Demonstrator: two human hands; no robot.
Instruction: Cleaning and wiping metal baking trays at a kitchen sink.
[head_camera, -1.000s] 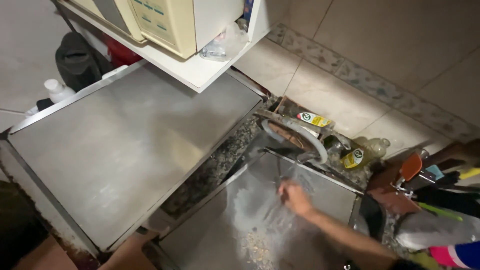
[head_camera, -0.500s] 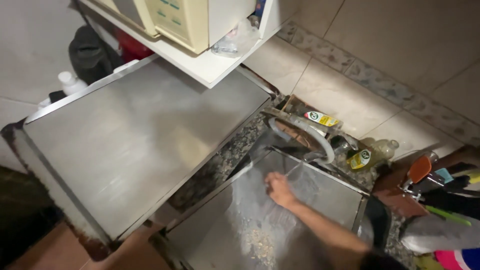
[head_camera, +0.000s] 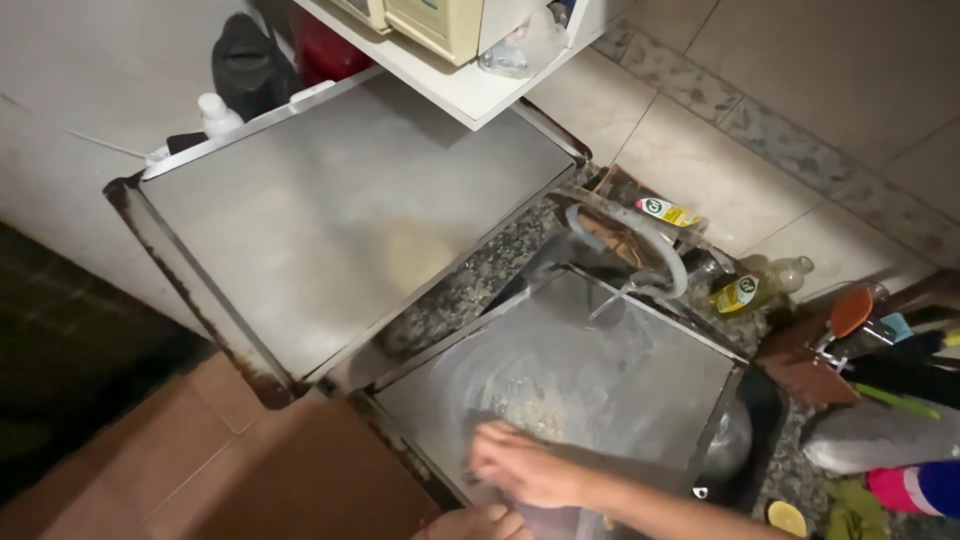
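A large metal tray lies tilted over the sink, wet, with foamy suds in its middle. My right hand presses on the tray's near part, just below the suds; its fingers curl down, and whether they hold a sponge is hidden. Only the knuckles of my left hand show at the bottom edge of the view, at the tray's near rim. A curved faucet hangs over the tray's far corner.
A second big metal tray lies on the counter to the left, under a white shelf. Soap bottles stand behind the faucet. Utensils, a cloth and dishes crowd the right. A speckled stone counter runs between the trays.
My right hand has slid from the tray's far side near the faucet to its near edge. My left hand has come into view, and the view has shifted toward the left tray.
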